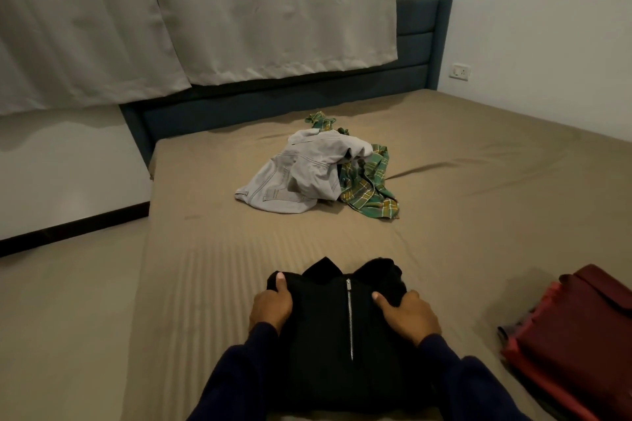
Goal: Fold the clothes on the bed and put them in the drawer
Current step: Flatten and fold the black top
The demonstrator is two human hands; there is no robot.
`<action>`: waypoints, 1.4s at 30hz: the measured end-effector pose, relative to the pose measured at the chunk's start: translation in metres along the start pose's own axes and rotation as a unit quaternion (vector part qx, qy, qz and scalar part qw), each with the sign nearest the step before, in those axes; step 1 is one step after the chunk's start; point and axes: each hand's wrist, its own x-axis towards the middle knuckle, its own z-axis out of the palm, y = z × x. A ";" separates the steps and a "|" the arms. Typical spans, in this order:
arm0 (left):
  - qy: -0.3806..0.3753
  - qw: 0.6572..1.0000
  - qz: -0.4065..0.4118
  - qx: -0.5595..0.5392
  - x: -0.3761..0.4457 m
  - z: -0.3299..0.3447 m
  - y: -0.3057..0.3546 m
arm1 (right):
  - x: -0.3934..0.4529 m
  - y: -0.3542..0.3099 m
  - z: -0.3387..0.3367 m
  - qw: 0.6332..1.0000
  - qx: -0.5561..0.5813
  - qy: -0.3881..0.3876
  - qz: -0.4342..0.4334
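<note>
Lying at the near edge of the tan-sheeted bed (444, 215), roughly midway along that edge, is a black zip-front garment (328, 352), folded into a compact block with its silver zip running straight up the centre and its collar pointing toward the far edge. The left hand (270, 309) grips the garment's left side near the collar end, thumb laid on top of the cloth and the other fingers curled under or round the fold, where they are hidden. The right hand (408, 316) grips the right side at about the same level, thumb likewise on top, fingers wrapped round the edge. Both hands are thus clamped on the same garment, one on either side of the zip, with dark blue sleeves covering the forearms. Near the middle of the bed, well apart from the hands, a light grey denim garment (301, 171) sits in an unfolded heap, lying partly over a green and yellow plaid shirt (369, 188) that spreads out to its right and behind it. At the right edge of the bed, near its closest corner, a dark red folded garment (581, 335) rests on a brighter red layer. A dark blue upholstered headboard (420, 41) borders the far edge, with pale grey curtains (205, 10) hanging over it.
</note>
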 end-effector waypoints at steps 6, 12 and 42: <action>-0.165 0.978 -0.006 -0.131 -0.014 -0.011 -0.013 | -0.021 0.010 -0.031 0.940 0.284 -0.186 -0.034; -0.130 0.963 0.188 -0.144 -0.049 -0.019 -0.001 | -0.044 0.021 -0.025 0.919 0.343 -0.127 -0.147; -0.294 0.834 0.466 0.015 -0.243 0.280 0.208 | -0.119 0.294 -0.241 0.811 0.516 0.258 0.098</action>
